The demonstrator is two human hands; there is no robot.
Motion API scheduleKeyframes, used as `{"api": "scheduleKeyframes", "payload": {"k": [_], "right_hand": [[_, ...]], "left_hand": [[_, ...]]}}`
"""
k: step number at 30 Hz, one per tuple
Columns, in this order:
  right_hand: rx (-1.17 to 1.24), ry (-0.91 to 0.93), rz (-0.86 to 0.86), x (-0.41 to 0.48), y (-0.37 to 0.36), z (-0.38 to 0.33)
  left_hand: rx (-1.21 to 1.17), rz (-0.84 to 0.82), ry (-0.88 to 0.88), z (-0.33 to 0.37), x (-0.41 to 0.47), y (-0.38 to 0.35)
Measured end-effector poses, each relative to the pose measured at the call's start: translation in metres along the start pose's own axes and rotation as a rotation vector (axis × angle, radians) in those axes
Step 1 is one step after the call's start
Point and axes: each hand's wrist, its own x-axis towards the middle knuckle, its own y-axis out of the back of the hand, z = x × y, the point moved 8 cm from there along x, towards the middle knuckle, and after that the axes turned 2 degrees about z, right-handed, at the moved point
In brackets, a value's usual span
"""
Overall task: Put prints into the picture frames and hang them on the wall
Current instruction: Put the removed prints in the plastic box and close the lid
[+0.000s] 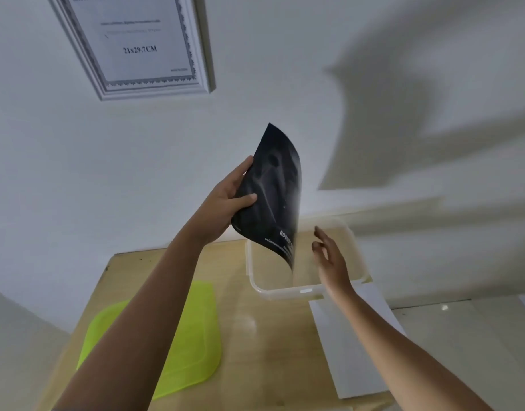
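Prints came first: the left hand (225, 200) pinched a dark glossy sheet (273, 191) by its edge, aloft above the clear plastic tub (285, 289) on the wooden surface (255, 336), while the open right hand (329, 256) hovered nearby, seemingly to steady it.

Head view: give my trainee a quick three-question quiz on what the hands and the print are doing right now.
1. True or false: the right hand grips the dark print.
2. Which hand holds the print? A left hand B right hand C both
3. Fill in: the yellow-green lid lies on the ____.

Key: 1 false, it is open, beside the print's lower edge above the clear tub. 2 A. 3 wooden table.
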Motion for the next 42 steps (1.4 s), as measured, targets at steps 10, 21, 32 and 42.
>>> {"api": "scheduleKeyframes", "payload": {"k": [10, 21, 32, 42], "right_hand": [[0.486, -0.517, -0.176, 0.020, -0.056, 0.053], [0.157, -0.375, 0.067, 0.081, 0.029, 0.070], [-0.672, -0.299, -0.152, 0.118, 0.090, 0.120], [-0.941, -0.071, -0.229, 0.118, 0.074, 0.123]], "left_hand": [[-0.339, 0.094, 0.074, -0.039, 0.004, 0.057], [-0.102, 0.276, 0.299, -0.135, 0.018, 0.066], [0.495, 0.277, 0.623, -0.258, 0.019, -0.010], [0.683, 0.356, 0.608, -0.262, 0.023, -0.017]]}}
